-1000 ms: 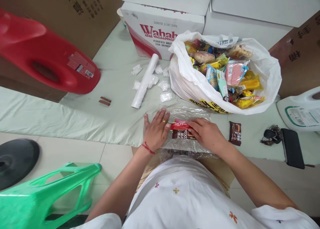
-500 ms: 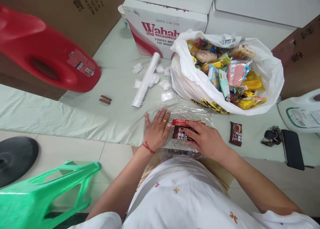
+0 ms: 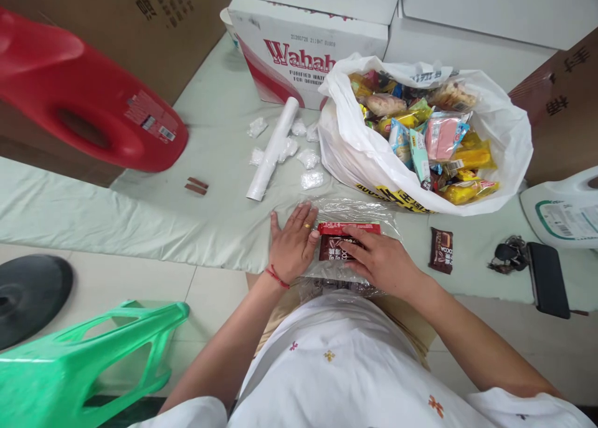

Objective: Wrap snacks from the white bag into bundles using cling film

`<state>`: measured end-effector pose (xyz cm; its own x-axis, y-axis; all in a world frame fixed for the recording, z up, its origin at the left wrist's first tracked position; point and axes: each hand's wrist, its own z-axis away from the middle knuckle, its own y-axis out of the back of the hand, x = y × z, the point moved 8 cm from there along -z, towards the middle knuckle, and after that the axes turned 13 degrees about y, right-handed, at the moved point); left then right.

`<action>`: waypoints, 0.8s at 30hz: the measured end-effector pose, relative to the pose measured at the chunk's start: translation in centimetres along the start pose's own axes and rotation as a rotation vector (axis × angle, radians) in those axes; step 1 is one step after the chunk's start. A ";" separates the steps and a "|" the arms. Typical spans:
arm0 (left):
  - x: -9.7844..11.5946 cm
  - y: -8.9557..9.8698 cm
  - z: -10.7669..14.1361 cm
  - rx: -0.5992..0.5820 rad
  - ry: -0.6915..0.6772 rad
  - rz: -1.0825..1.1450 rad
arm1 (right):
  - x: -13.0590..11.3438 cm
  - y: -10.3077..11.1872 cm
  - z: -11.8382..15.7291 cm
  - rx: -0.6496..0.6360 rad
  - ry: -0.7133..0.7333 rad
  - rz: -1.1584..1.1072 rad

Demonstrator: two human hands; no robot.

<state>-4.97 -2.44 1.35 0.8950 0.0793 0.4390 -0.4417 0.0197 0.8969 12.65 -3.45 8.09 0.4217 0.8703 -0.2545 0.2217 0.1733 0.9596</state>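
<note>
Just below the centre of the frame, a red packet point(image 3: 332, 228) is lying along the upper edge of a dark brown packet point(image 3: 331, 248), its long axis running left to right between my two hands. I am seeing its left end sitting just beside the thumb of my left hand point(image 3: 294, 242), while my right hand point(image 3: 387, 256) is covering part of both packets and so is the nearer one. My left grip is released, palm down, fingers spreading over the edge of the clear film point(image 3: 348, 210); whether my right grip is clasping the packets or only resting on them, I cannot tell. Both wrappers are looking glossy, the red one slim, the brown one broad and rectangular. Under them the film is wrinkling and shining, and beneath it pale green cloth is creasing over the surface point(image 3: 224, 222). Toward the upper centre, a smooth white roll point(image 3: 272, 151) is slanting among crumpled clear bundles point(image 3: 311, 179).
</note>
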 end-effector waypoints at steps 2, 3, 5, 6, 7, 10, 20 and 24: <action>0.0 0.0 0.0 0.003 -0.002 0.004 | 1.4 1.5 -0.1 0.078 -0.058 -0.087; 0.0 0.0 0.0 0.006 -0.002 0.005 | 2.5 2.2 -0.3 0.108 -0.103 -0.117; -0.1 0.0 0.0 0.009 -0.005 0.009 | 5.1 2.7 -1.4 0.098 -0.195 -0.135; -0.1 0.0 0.0 0.009 -0.005 0.011 | 6.3 2.5 -2.2 0.051 -0.228 -0.127; -0.1 0.0 0.0 0.009 -0.005 0.012 | 7.3 1.9 -3.1 -0.013 -0.250 -0.115; -0.1 0.0 0.0 0.004 -0.005 0.014 | 9.4 -0.2 -5.9 -0.221 -0.316 -0.050; -0.4 1.1 0.7 0.081 -0.028 0.067 | 11.1 -2.0 -8.6 -0.310 -0.385 -0.081; -0.6 1.7 1.2 0.147 -0.031 0.050 | 10.3 -0.8 -8.4 -0.203 -0.303 -0.103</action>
<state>-6.17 -3.61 2.65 0.8747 0.0458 0.4825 -0.4737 -0.1294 0.8711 9.43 9.27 5.74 0.6537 0.6731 -0.3458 0.1106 0.3671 0.9236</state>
